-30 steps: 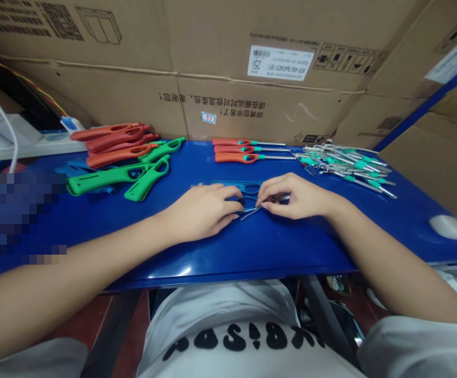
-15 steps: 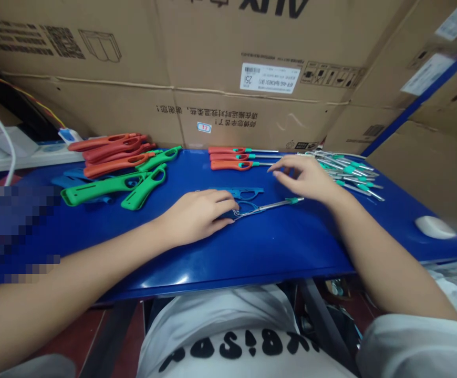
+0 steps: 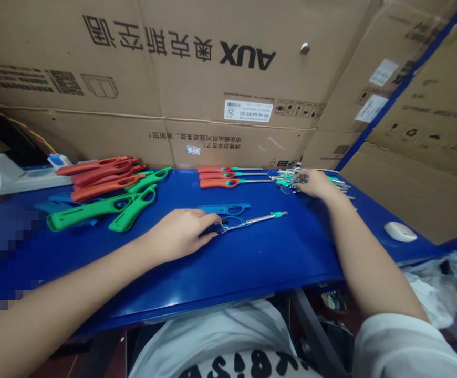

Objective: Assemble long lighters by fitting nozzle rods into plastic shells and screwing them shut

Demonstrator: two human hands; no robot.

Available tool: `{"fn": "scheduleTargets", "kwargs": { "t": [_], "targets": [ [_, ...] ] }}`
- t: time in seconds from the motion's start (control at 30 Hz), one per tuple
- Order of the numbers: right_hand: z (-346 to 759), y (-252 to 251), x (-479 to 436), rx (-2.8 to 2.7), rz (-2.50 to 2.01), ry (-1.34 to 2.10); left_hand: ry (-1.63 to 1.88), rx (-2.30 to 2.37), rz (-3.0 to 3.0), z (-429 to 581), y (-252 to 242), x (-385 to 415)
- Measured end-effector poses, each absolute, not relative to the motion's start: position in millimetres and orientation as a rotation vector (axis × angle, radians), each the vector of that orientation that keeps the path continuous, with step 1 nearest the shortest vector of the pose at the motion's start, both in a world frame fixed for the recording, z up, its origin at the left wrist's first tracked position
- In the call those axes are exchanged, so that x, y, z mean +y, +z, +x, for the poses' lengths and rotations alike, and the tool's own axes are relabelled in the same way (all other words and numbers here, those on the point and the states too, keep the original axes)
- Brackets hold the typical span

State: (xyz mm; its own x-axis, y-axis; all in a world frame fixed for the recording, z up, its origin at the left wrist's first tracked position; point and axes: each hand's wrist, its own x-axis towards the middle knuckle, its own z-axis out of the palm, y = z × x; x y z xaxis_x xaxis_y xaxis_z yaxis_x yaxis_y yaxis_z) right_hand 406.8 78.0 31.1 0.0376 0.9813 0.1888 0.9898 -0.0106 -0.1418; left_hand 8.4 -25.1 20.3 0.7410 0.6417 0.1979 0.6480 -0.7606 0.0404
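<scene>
My left hand (image 3: 185, 233) rests on the blue table, its fingers closed around a blue lighter handle (image 3: 224, 223) mostly hidden under them. A metal lighter tube (image 3: 258, 220) with a teal collar and thin wires sticks out to the right of those fingers. Just behind lies a separate blue handle half (image 3: 232, 208). My right hand (image 3: 317, 184) is at the pile of metal lighter tubes (image 3: 287, 178), fingers bent in among wires and teal collars; what they pinch is hidden.
Three orange-red lighters (image 3: 216, 182) with tubes lie side by side at the back. Red handle shells (image 3: 106, 176) and green handle shells (image 3: 94, 210) are heaped on the left by a power strip (image 3: 35, 178). A white mouse (image 3: 400, 231) sits right; a cardboard wall (image 3: 197, 105) stands behind.
My right hand has moved right and back, from beside the orange-red lighters into the pile of tubes. My left hand stays on the blue handle. The camera view has shifted.
</scene>
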Motion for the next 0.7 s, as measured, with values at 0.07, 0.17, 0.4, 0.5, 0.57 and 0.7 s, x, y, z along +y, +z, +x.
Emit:
{"fn": "scheduleTargets", "kwargs": {
  "t": [0.07, 0.17, 0.4, 0.5, 0.57, 0.7],
  "targets": [
    [402, 24, 81, -2.09, -2.008, -0.072, -0.302, -1.082, -2.9, 9, 19, -24],
    [397, 14, 85, -2.16, -1.922, -0.112, -0.261, -1.092, -2.879, 10, 18, -24],
    [399, 3, 91, -2.162, -1.876, -0.164, -0.173, -0.885, -2.815, 11, 22, -27],
    [399, 0, 94, -2.16, -1.846, -0.156, -0.27, -0.876, -2.852, 9, 21, -25],
    [398, -3, 96, -2.145, -1.834, -0.145, -0.295, -0.911, -2.867, 8, 21, -24],
    [399, -4, 98, -2.074, -1.806, -0.134, -0.196, -0.931, -2.852, 5, 21, -23]
  ]
}}
